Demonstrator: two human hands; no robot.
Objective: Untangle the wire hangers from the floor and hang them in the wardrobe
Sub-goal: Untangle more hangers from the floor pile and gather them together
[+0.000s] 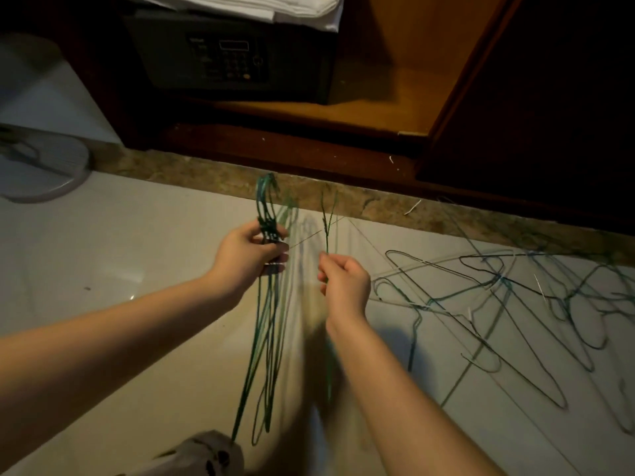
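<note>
Bundled green wire hangers (269,230) are being gripped at their twisted necks by the curled fingers (279,248) of the left hand (245,257), hooks pointing up and long bodies dangling towards the pale glossy tiled floor (103,262). Just beside them, the fingers (330,269) of the right hand (345,285) are pinching the stem of a single thin green wire hanger (325,231), whose lower part is trailing down behind the wrist in a blur. Faint wires are seeming to run from this pair towards the sprawling tangle of dark and green wire hangers (498,280) lying on the floor well to the right.

Risk, as I judge it, is lying in those links: if the single hanger is still hooking a neighbour, pulling it away could be dragging the whole tangle along or bending the soft wire. Loosely gathered hooks in the left hand could also be catching each other again, and a narrow pinch may be slipping under tension.

All the hangers are looking slim, springy and easily deformed, several overlapping at shoulders and hooks. Beyond them, the open dark-brown wooden wardrobe (378,111) is showing a black keypad safe (226,56) under folded white linen (261,6); no rail is showing
</note>
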